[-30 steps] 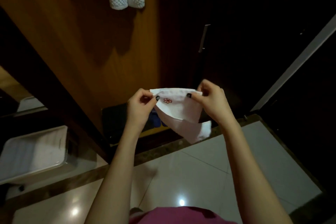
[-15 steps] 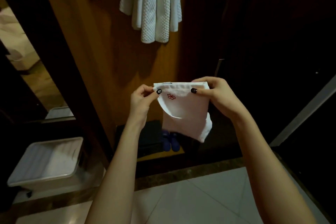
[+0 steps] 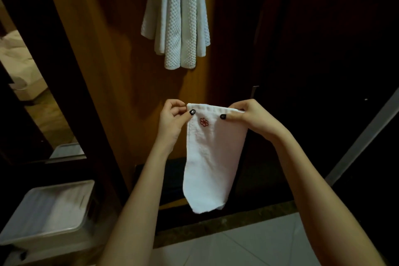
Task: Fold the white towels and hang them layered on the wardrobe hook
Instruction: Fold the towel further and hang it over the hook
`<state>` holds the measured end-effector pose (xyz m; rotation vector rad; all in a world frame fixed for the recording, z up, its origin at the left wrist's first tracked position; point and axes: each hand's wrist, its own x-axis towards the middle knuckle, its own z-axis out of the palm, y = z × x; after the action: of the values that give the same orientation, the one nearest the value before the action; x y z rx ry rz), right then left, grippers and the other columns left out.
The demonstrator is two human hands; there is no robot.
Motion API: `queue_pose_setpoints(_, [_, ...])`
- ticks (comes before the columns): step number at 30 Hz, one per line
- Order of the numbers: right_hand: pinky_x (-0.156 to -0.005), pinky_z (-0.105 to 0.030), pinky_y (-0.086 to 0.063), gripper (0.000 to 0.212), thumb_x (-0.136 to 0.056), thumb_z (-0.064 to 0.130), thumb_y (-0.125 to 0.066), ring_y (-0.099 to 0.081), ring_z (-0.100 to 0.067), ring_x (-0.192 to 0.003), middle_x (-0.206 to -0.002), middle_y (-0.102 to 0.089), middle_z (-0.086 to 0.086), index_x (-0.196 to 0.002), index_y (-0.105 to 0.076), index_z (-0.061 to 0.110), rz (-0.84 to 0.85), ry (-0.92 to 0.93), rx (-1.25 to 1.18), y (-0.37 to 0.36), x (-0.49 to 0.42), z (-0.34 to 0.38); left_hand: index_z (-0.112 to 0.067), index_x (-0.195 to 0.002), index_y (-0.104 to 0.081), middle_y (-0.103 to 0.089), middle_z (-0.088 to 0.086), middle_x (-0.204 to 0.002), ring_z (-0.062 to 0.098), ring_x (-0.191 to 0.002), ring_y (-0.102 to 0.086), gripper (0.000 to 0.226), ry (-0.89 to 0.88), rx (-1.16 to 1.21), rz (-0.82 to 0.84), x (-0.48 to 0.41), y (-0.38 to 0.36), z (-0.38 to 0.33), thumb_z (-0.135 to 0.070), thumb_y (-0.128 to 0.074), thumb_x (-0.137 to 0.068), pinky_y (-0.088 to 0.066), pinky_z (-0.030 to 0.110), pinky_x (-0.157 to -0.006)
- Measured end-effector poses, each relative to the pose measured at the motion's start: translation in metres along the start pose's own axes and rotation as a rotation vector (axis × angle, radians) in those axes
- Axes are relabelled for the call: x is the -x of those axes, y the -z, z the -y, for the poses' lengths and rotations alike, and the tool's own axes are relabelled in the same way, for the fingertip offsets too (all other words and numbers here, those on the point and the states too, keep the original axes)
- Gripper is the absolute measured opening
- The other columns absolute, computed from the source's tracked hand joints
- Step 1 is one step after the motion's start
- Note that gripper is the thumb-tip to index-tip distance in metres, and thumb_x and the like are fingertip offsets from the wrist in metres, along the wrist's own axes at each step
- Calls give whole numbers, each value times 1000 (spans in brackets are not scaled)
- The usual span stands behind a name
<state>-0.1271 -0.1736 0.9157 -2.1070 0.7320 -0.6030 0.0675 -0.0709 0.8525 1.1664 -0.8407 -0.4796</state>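
Pinching the top corners of the folded towel (image 3: 213, 157), your left hand (image 3: 172, 121) and right hand (image 3: 248, 116) each have a grip clamped on the cloth, thumb in front, fingers behind. The towel hangs in mid-air between them, before the wooden wardrobe panel (image 3: 121, 60) and below the hung towels (image 3: 179, 17). Its long axis runs vertically: top hem level, free end pointing at the floor (image 3: 248, 248), red flower mark (image 3: 204, 122) facing you near the left corner. Likely faults: a light pinch may let the folded layers slide apart as you lift; the hook itself is hidden under the hung towels, so a blind drape could drag them loose.
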Motion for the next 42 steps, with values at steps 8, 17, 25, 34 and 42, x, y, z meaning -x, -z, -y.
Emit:
queue_pose_setpoints(8, [-60,-24,-46,14,-86,16,-69,-63,-10,-66,-67,-68,0,-72,-71,16,-285,-51,-142,-17,-22,3,-17,-152,-24,-29,8,-157,26,-142,-31,83,375,-284,-72,48,-21,69,-32,-73,-86,-34,38,-108])
queue_pose_setpoints(17, [-59,-27,-45,16,-91,11,-63,-58,-16,-64,-70,-61,-9,-76,-61,6,-539,-104,-443,-29,-42,-4,-7,-126,-60,-67,12,-116,26,-104,-64,40,834,146,-272,94,-47,148,-27,-66,-92,-53,37,-80])
queue_pose_setpoints(25, [-72,-39,-50,16,-92,12,-63,-59,-26,-78,-82,-62,-16,-77,-61,9,-552,-118,-469,-35,-44,-15,-15,-109,-64,-71,8,-100,27,-87,-70,38,986,581,-345,90,-74,142,-42,-74,-84,-58,32,-56])
queue_pose_setpoints(34, [-71,-35,-53,15,-92,16,-63,-62,-20,-77,-80,-64,-8,-78,-63,12,-595,-117,-437,-32,-30,-31,-8,-128,-55,-62,17,-122,34,-109,-61,33,881,551,-476,89,-59,141,-22,-57,-98,-57,42,-76])
queue_pose_setpoints(42, [-72,-35,-47,16,-91,8,-62,-57,-24,-79,-77,-58,-12,-75,-59,9,-674,-142,-491,-20,-28,-43,-10,-124,-59,-61,7,-119,27,-103,-60,29,702,778,-497,93,-16,147,-19,-59,-97,-61,37,-67])
